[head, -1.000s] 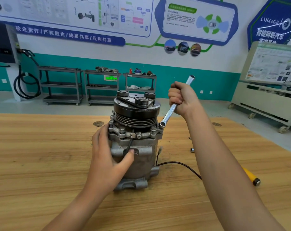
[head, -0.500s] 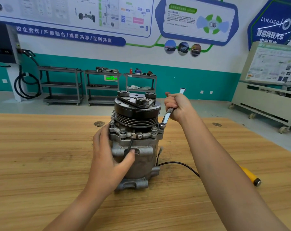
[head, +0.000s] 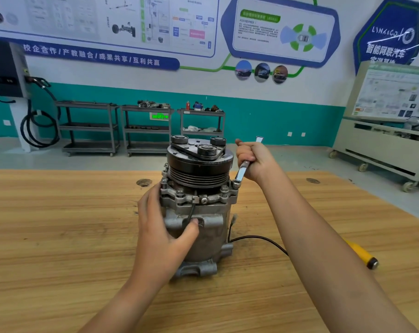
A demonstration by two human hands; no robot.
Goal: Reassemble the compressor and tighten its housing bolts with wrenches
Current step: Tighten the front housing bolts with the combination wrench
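A grey metal compressor (head: 203,227) stands upright in the middle of the wooden table (head: 59,236), its black pulley and clutch plate (head: 200,162) on top. My left hand (head: 163,234) wraps round the left side of the housing, thumb across the front. My right hand (head: 254,159) grips a silver wrench (head: 242,169) close to the pulley. The wrench's lower end sits on a housing bolt (head: 236,183) at the flange's right edge. Several other bolts (head: 179,192) stand along the flange.
A black wire (head: 259,239) runs from the compressor's right side under my right forearm. A yellow-handled tool (head: 362,254) lies on the table at the right. Shelving carts (head: 146,128) and a white equipment stand (head: 383,145) are beyond the table on the floor.
My right hand has swung the wrench handle in toward the pulley and lower, pivoting about the bolt. My left hand has stayed on the housing.
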